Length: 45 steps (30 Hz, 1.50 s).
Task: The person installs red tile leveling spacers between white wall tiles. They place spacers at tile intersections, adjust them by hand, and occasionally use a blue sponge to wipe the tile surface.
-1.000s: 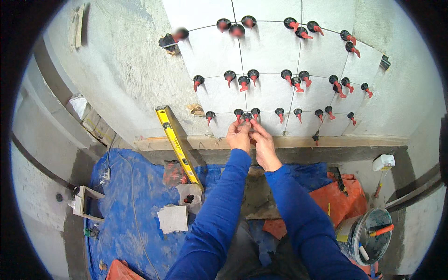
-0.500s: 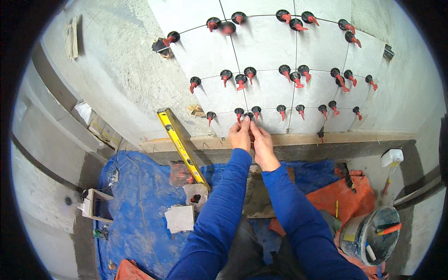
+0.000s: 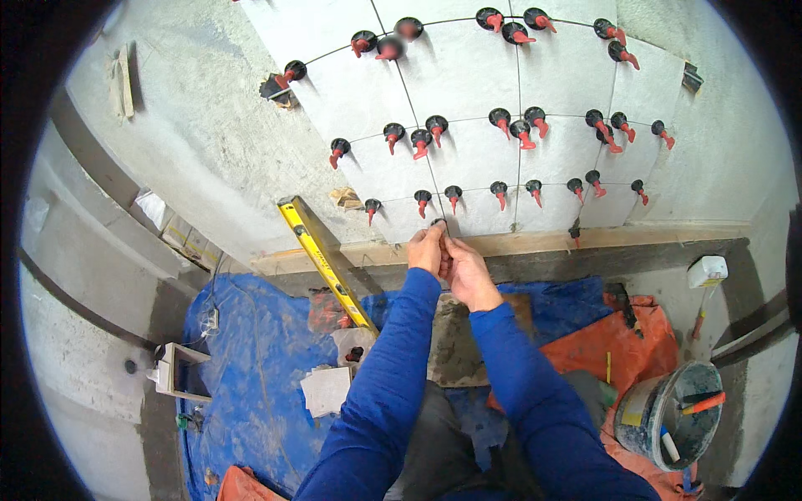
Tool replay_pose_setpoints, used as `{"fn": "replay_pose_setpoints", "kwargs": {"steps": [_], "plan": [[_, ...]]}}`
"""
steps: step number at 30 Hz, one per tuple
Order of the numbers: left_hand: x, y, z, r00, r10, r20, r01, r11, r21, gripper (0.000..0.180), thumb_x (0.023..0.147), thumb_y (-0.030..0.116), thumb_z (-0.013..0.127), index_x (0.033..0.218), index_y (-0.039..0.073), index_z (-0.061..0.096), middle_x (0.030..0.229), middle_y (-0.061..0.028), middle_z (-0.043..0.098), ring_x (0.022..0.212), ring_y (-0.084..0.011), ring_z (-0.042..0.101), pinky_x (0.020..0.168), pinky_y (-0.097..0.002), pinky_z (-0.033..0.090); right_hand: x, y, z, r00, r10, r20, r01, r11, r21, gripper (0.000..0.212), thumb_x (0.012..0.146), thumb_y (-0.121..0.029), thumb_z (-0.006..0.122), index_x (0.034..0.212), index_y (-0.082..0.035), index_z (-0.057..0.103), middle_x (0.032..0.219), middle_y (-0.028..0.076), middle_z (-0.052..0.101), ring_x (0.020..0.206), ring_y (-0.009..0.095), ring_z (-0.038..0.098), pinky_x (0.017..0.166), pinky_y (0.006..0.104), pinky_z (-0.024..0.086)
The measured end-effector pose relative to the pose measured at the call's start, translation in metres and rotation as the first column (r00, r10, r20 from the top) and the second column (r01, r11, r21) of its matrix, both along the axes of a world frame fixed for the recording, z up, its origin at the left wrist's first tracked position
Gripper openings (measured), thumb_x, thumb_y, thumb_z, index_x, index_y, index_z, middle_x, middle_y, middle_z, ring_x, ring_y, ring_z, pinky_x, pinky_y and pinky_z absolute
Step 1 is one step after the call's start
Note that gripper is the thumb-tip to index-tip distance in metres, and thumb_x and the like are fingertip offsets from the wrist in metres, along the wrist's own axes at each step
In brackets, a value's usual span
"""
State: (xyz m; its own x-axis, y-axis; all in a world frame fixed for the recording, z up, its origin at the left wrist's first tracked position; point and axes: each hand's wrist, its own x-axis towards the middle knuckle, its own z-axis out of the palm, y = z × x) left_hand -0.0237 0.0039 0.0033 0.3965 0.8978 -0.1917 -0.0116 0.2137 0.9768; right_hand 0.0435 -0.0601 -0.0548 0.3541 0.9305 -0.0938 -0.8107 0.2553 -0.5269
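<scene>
Large pale grey tiles cover the wall in front of me, with rows of tile levelers, such as this tile leveler, along the joints; each has a black round cap and a red T-handle. At the lower end of a vertical joint, the fingertips of my left hand are closed on another tile leveler, of which only the black cap shows. Pressed close beside it, my right hand has its fingers curled in; what they hold is hidden.
A yellow spirit level leans against the wall on the left. A wooden batten runs under the tiles. Blue sheeting covers the floor, with white tile pieces on it. At right, a bucket holding tools stands by orange sheeting.
My hands have moved slightly down from the lowest row of levelers, with the black-capped leveler at their fingertips. The view has shifted a little.
</scene>
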Motion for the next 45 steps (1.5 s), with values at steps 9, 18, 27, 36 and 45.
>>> {"fn": "replay_pose_setpoints", "kwargs": {"steps": [9,18,27,36,45], "plan": [[-0.039,0.009,-0.014,0.953,-0.294,-0.070,0.295,0.956,-0.002,0.026,0.094,0.033,0.072,0.102,0.008,0.072,0.099,-0.0017,0.072,0.093,-0.0151,0.066,0.083,-0.0335,0.049,-0.001,-0.041,0.028,0.889,-0.004,0.457,0.101,0.977,-0.189,0.015,0.101,-0.024,0.064,0.100,-0.009,0.062,0.085,-0.001,0.061,0.067,0.010,0.057,0.058,0.0272,0.047],[-0.036,-0.034,-0.001,0.915,-0.396,0.076,0.378,0.908,0.178,0.026,0.089,0.015,0.077,0.110,0.003,0.069,0.099,-0.0057,0.072,0.083,-0.0145,0.067,0.073,-0.0293,0.052,0.005,-0.113,0.078,0.040,0.057,0.998,0.469,0.880,-0.070,0.029,0.089,-0.020,0.074,0.103,0.003,0.065,0.089,0.020,0.074,0.080,0.031,0.073,0.073,0.0413,0.055],[-0.018,-0.085,0.024,0.763,-0.544,0.350,0.525,0.837,0.156,0.052,0.087,0.001,0.073,0.134,-0.002,0.051,0.104,-0.0102,0.070,0.089,-0.0160,0.067,0.077,-0.0289,0.055,0.010,-0.187,0.100,0.271,-0.143,0.952,0.438,0.899,0.010,0.019,0.104,-0.010,0.054,0.113,0.004,0.063,0.088,0.010,0.072,0.064,0.013,0.065,0.057,0.0269,0.054],[0.000,-0.115,0.035,0.600,-0.697,0.392,0.671,0.706,0.228,0.045,0.093,-0.001,0.067,0.136,0.000,0.055,0.115,-0.0087,0.067,0.101,-0.0188,0.070,0.092,-0.0328,0.056,0.031,-0.212,0.104,0.442,-0.242,0.864,0.440,0.898,0.026,0.018,0.106,-0.012,0.053,0.118,0.001,0.056,0.092,0.012,0.069,0.068,0.014,0.065,0.060,0.0266,0.054],[0.004,-0.142,0.044,0.650,-0.718,0.249,0.635,0.693,0.341,0.038,0.090,0.003,0.074,0.127,0.004,0.065,0.108,-0.0038,0.067,0.102,-0.0121,0.063,0.090,-0.0291,0.052,0.028,-0.222,0.117,0.644,-0.248,0.723,0.370,0.929,-0.012,0.026,0.105,-0.020,0.054,0.124,-0.001,0.056,0.078,0.005,0.062,0.059,0.010,0.058,0.053,0.0256,0.049]]}}
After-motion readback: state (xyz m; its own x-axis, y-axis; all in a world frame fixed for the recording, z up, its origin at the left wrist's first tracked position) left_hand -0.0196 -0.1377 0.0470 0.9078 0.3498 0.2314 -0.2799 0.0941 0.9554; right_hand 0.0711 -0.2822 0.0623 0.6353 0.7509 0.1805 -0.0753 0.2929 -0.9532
